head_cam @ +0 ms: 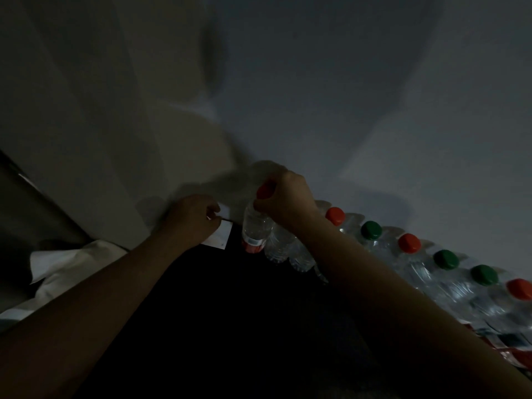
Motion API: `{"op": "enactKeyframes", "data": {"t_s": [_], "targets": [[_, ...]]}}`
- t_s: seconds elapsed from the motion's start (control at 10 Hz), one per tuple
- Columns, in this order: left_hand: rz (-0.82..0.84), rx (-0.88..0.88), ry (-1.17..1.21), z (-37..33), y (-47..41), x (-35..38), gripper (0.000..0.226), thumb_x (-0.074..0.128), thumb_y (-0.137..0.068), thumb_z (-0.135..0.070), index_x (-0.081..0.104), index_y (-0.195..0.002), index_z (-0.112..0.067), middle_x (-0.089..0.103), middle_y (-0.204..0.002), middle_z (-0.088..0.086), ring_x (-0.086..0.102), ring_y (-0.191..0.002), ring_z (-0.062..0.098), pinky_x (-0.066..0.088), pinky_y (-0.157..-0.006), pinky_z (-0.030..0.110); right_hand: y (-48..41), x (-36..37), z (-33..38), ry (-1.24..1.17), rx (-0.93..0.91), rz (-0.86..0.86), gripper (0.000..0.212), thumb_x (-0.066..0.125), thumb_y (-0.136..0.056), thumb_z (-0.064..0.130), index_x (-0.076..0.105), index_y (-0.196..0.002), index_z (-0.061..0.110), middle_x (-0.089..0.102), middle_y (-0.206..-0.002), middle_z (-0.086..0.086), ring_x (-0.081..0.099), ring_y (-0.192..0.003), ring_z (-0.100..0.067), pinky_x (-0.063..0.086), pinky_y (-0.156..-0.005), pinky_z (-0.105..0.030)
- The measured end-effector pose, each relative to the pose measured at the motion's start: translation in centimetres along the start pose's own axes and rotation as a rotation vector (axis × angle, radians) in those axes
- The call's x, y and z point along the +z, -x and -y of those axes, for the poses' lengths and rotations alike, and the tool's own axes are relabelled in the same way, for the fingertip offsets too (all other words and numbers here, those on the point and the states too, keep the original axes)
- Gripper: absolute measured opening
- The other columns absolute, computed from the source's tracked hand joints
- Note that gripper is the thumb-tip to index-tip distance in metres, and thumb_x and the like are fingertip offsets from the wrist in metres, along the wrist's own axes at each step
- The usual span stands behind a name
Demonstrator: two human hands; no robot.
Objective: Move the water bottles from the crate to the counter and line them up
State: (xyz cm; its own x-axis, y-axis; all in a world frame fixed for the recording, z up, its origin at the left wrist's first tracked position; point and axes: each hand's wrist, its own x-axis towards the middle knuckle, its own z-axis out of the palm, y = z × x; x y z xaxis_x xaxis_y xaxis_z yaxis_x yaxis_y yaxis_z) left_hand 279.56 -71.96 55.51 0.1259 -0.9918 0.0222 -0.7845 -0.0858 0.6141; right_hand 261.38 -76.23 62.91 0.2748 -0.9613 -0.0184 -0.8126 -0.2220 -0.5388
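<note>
bottles [257, 226] along wall: clear plastic, ribbed, bit glossy where light catches. caps smooth matte-ish plastic, red cap [335, 216] and green cap [371, 230] alternating down row. label [253, 244] on end bottle looks like shiny printed film, red and white. counter [244, 312] plain dark, matte, too dim to tell material. wall [316, 96] smooth painted matte, pale. small white card [220, 237] near left hand [191, 220] looks like paper, flat matte. white crumpled stuff [69, 266] far left: cloth or paper, can't tell.
</note>
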Motion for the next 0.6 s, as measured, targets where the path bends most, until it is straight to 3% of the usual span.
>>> {"op": "enactKeyframes", "data": {"t_s": [0.1,0.3,0.5,0.6], "targets": [[0.014,0.004,0.011,0.1,-0.2,0.5,0.022,0.067,-0.081,-0.01,0.069,-0.102,-0.005,0.067,-0.106,0.011,0.062,-0.099,0.027,0.04,-0.081,0.023,-1.1,1.0,-0.5,0.046,0.062,0.047,0.055,0.075,-0.072,0.022,0.056,-0.122,0.01,0.063,-0.115,-0.009,0.061,-0.1,-0.025,0.052,-0.085,-0.034],[0.004,0.02,0.014,0.3,-0.3,1.1,0.018,0.069,-0.079,-0.011,0.07,-0.096,-0.005,0.069,-0.099,0.012,0.064,-0.094,0.027,0.044,-0.082,0.026,-1.6,1.5,-0.8,0.099,0.049,0.003,0.032,0.07,-0.077,0.015,0.063,-0.108,0.007,0.065,-0.103,-0.011,0.062,-0.088,-0.023,0.05,-0.073,-0.028],[0.026,0.017,0.021,-0.3,-0.1,1.3,0.02,0.066,-0.082,-0.01,0.068,-0.1,-0.004,0.068,-0.099,0.011,0.061,-0.094,0.024,0.038,-0.078,0.021,-2.8,1.4,-1.1,0.16,0.1,0.074,0.032,0.065,-0.082,0.018,0.062,-0.113,0.008,0.065,-0.108,-0.011,0.062,-0.097,-0.027,0.052,-0.085,-0.035],[0.033,0.003,0.026,-0.7,0.2,1.2,0.02,0.066,-0.081,-0.012,0.069,-0.1,-0.005,0.068,-0.099,0.011,0.062,-0.095,0.025,0.043,-0.079,0.024,-1.7,0.9,-1.2,0.16,0.085,0.04,0.025,0.061,-0.085,0.02,0.064,-0.108,0.01,0.067,-0.102,-0.009,0.065,-0.091,-0.024,0.054,-0.083,-0.034]]}}
